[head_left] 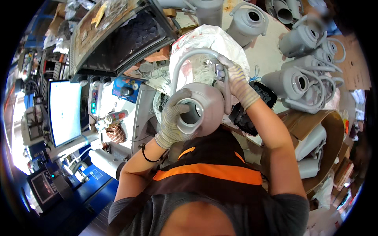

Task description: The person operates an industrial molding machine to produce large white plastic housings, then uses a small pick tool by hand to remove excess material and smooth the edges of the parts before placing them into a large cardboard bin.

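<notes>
In front of my body I hold a grey canister (213,105) with a round open neck tilted toward me. A long bent grey tube handle (176,72) arches over its far side. My left hand (170,120), in a striped knit work glove, is closed around the neck, with fingers at the rim of the opening. My gloved right hand (235,80) is closed on the right end of the tube handle. Just beyond is a white plastic bag (228,41) with clear plastic rings (201,70) in it. The canister's underside is hidden.
Several grey canisters (286,83) with tube handles stand or lie on the table at right and far side. A cardboard box (297,124) with more grey parts is near right. At left are a dark-fronted machine (128,43), a lit screen (65,112) and a button panel (93,98).
</notes>
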`<state>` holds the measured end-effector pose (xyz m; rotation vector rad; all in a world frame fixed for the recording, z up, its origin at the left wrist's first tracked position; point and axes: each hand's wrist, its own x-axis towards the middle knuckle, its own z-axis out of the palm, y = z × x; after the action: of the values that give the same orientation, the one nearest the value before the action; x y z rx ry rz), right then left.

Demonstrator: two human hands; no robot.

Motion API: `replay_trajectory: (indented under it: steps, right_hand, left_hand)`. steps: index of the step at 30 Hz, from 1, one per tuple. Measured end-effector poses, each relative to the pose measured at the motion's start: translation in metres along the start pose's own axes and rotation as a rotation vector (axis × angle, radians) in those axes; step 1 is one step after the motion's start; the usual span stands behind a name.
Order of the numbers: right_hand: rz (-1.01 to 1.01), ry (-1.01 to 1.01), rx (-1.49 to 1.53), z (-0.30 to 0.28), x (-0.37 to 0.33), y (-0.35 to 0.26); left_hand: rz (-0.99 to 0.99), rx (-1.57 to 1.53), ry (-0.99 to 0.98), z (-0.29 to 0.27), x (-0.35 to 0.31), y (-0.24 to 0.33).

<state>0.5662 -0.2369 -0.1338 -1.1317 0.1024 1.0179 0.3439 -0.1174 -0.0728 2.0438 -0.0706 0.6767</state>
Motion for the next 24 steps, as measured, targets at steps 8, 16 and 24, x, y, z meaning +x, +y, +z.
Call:
replay_trajectory:
  steps: [8, 16, 24]
  right_hand:
    - [-0.996, -0.461, -1.485, 0.068, -0.144, -0.031]
    - [-0.908, -0.13, -1.293, 0.082, -0.119, -0.042]
    - [-1.053, -0.104, -1.202, 0.04, -0.152, 0.007]
  left_hand:
    - [-0.628, -0.784, 0.555, 0.004, 0.01, 0.005]
    - [-0.524, -0.456, 0.409, -0.008, 0.009, -0.019]
    - [-1.145, -1.314, 0.294, 0.025, 0.007, -0.041]
